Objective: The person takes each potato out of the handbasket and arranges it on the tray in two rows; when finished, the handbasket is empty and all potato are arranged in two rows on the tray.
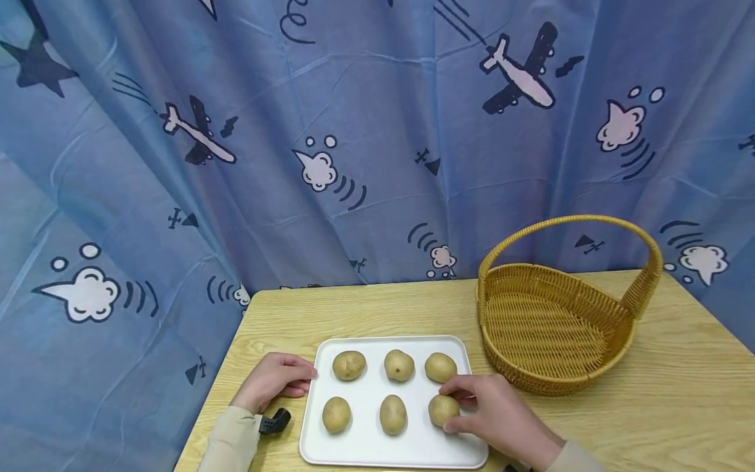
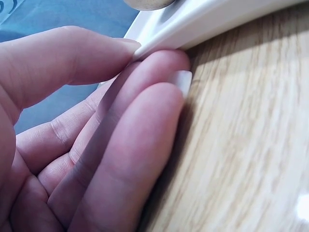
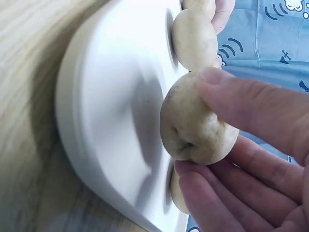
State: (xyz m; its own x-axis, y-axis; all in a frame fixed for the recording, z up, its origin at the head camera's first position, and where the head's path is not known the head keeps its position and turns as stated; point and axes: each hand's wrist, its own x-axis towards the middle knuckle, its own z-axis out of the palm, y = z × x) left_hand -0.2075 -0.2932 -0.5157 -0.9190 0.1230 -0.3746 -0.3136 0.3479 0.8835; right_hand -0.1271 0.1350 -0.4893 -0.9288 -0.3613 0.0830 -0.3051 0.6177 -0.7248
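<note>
A white rectangular tray point(image 1: 364, 451) carries several potatoes in two rows of three. My right hand point(image 1: 498, 412) pinches the near right potato point(image 1: 443, 411) between thumb and fingers. In the right wrist view, that potato point(image 3: 190, 121) shows a dimpled end, with the thumb on one side and fingertips on the other. At the tray's left edge, my left hand point(image 1: 277, 380) holds the rim. The left wrist view has the thumb point(image 2: 104, 55) on top of the rim and fingertips below it, close to the wood. Behind the gripped potato lies the far right potato point(image 1: 440, 367).
A wicker basket point(image 1: 554, 328) with a tall arched handle stands on the wooden table point(image 1: 366, 311), right of the tray. Behind the table hangs a blue curtain point(image 1: 377, 223) printed with airplanes. A black wrist device point(image 1: 274, 421) sits at the left cuff.
</note>
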